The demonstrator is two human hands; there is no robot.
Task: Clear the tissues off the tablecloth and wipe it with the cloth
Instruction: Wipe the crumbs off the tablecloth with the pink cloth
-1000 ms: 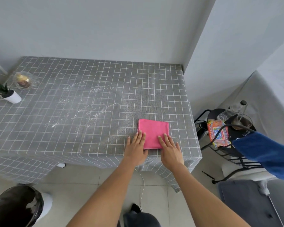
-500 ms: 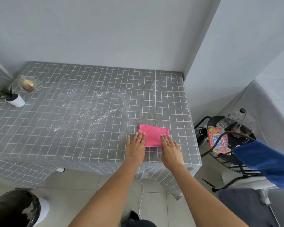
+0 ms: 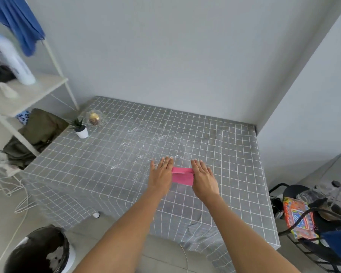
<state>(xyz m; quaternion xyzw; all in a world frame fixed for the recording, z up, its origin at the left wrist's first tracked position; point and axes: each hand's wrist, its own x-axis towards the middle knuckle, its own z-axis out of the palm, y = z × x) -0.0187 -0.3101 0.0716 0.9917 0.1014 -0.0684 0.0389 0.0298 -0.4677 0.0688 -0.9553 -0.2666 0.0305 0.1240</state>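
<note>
A pink cloth (image 3: 182,176) lies on the grey checked tablecloth (image 3: 98,166), bunched into a narrow strip with its far edge folded up. My left hand (image 3: 161,172) presses flat on its left end with straight fingers. My right hand (image 3: 204,175) presses flat on its right end the same way. Just beyond the fingertips, white crumbs (image 3: 146,140) are scattered across the middle of the tablecloth. No tissues are visible on the table.
A small potted plant (image 3: 80,129) and a glass dish (image 3: 94,118) stand at the table's far left corner. A shelf (image 3: 26,91) with a white bottle stands left. A black-lined bin (image 3: 37,253) sits on the floor front left. A black stand (image 3: 313,217) with a colourful packet is right.
Both hands have pushed the pink cloth away from the near edge toward the crumbs, and it has bunched up between them. The view has tilted up and left.
</note>
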